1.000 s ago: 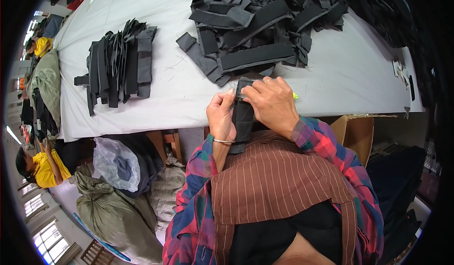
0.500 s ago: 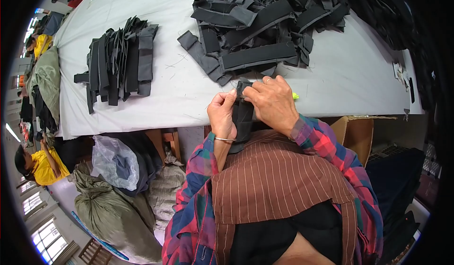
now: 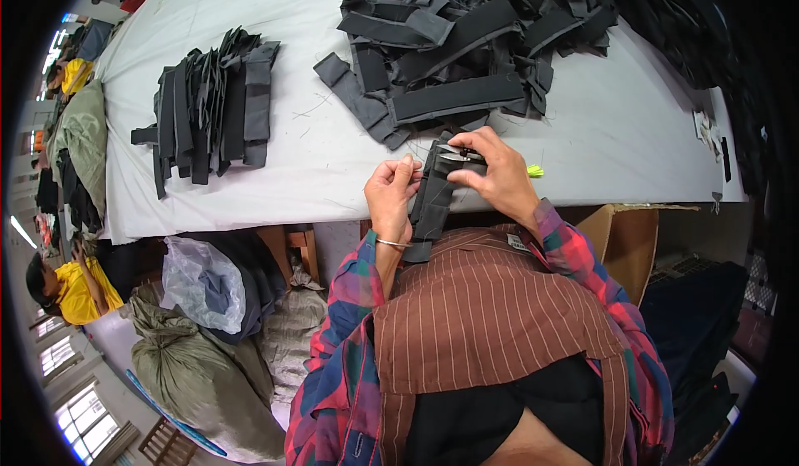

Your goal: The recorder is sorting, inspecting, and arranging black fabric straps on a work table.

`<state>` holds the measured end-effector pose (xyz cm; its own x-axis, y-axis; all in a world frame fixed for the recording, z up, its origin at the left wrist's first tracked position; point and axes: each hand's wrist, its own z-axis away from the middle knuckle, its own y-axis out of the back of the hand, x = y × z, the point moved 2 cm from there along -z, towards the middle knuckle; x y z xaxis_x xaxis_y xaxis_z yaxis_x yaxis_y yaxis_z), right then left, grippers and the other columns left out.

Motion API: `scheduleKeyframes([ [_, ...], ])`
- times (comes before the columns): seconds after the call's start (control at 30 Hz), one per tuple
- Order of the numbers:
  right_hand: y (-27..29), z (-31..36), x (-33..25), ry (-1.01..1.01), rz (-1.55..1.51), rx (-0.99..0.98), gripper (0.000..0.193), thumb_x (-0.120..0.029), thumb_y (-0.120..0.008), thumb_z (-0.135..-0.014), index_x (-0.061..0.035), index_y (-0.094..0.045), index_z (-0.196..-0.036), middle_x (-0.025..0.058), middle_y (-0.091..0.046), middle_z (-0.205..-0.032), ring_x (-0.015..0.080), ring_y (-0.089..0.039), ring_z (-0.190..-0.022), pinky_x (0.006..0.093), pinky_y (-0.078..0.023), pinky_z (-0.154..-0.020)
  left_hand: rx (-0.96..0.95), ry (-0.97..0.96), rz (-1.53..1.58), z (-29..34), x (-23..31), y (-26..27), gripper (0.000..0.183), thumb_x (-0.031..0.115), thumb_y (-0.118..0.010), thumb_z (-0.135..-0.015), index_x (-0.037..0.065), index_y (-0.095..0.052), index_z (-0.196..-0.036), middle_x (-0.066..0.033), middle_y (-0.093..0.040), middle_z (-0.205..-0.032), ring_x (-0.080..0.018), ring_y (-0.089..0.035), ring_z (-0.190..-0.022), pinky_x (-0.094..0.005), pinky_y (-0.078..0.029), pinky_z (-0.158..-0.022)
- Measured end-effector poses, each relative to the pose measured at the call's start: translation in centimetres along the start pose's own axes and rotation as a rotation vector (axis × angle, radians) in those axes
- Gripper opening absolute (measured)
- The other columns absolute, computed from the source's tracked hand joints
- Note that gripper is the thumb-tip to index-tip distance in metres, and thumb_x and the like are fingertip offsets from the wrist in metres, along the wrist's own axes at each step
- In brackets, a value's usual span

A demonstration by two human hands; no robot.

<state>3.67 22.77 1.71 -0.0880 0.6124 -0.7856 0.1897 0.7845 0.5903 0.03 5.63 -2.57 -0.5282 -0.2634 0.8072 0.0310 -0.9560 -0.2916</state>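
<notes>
My left hand [image 3: 389, 198] is closed at the near edge of the table, its thumb and fingers pinching the side of a dark grey fabric strip [image 3: 430, 204]. The strip hangs down from the table edge toward the brown striped apron [image 3: 491, 299]. Between the thumb and fingers of my right hand [image 3: 503, 175] is a small pair of thread snips [image 3: 456, 156], its metal blades pointing left across the strip's upper end. Just beyond my hands lies a loose heap of similar dark strips [image 3: 466, 58].
A neater stack of dark strips [image 3: 216, 108] lies left on the white-covered table [image 3: 308, 158]. A small yellow-green item [image 3: 535, 171] is beside my right hand. Below the table stand a cardboard box [image 3: 628, 245] and a tied sack [image 3: 196, 374]. A person in yellow [image 3: 81, 287] works at far left.
My right hand has opened out from the strip's top and turned, bringing the snips into view. The strip now slants and shows more of its length. My left hand stays nearly in place.
</notes>
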Motion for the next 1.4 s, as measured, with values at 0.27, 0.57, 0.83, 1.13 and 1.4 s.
scheduleKeyframes([
  [0.27, -2.0, 1.1, 1.8, 0.084, 0.184, 0.042, 0.030, -0.004, -0.068, -0.065, -0.0112, -0.061, -0.093, 0.0037, -0.056, -0.099, 0.0255, -0.060, -0.072, 0.0361, -0.048, -0.062, -0.157, -0.056, -0.254, -1.1, 0.8, -0.1, 0.022, 0.016, -0.058, -0.090, -0.001, -0.064, -0.103, -0.0054, -0.067, -0.089, -0.0048, -0.055, -0.067, -0.0168, -0.044, -0.060],
  [0.57, -1.7, 0.2, 2.8, -0.199, -0.355, 0.069, 0.013, -0.004, -0.063, -0.079, -0.0031, -0.060, -0.091, 0.0055, -0.064, -0.079, 0.0122, -0.059, -0.069, 0.0254, -0.046, -0.061, -0.212, -0.145, -0.454, -2.0, 0.9, -0.6, 0.017, 0.014, -0.069, -0.081, -0.003, -0.068, -0.086, 0.0004, -0.063, -0.071, -0.0037, -0.051, -0.058, -0.0187, -0.040, -0.051],
  [0.83, -1.8, 0.3, 2.2, -0.230, -0.461, 0.066, 0.009, -0.004, -0.064, -0.083, 0.0006, -0.060, -0.090, 0.0019, -0.063, -0.076, 0.0067, -0.055, -0.070, 0.0219, -0.045, -0.064, -0.146, -0.094, -0.330, -1.2, -0.3, 0.5, 0.014, 0.011, -0.071, -0.080, 0.000, -0.064, -0.073, 0.0016, -0.058, -0.062, -0.0033, -0.047, -0.052, -0.0184, -0.035, -0.047],
  [1.13, -2.2, 0.5, 1.9, -0.230, -0.493, 0.024, 0.007, 0.000, -0.062, -0.084, 0.0005, -0.058, -0.091, -0.0042, -0.057, -0.079, 0.0014, -0.049, -0.073, 0.0171, -0.042, -0.066, -0.114, 0.053, -0.042, -0.1, -1.0, 1.7, 0.012, 0.011, -0.066, -0.085, 0.003, -0.060, -0.078, -0.0038, -0.063, -0.076, -0.0075, -0.057, -0.064, -0.0186, -0.046, -0.057],
  [1.4, -1.5, 0.8, -1.1, -0.035, -0.286, 0.106, 0.018, 0.000, -0.065, -0.077, -0.0028, -0.060, -0.093, 0.0014, -0.059, -0.082, 0.0114, -0.056, -0.073, 0.0235, -0.045, -0.068, -0.177, 0.101, 0.016, -0.4, -2.1, 2.6, 0.014, 0.015, -0.062, -0.089, 0.003, -0.058, -0.086, -0.0053, -0.063, -0.081, -0.0101, -0.060, -0.068, -0.0218, -0.051, -0.061],
])
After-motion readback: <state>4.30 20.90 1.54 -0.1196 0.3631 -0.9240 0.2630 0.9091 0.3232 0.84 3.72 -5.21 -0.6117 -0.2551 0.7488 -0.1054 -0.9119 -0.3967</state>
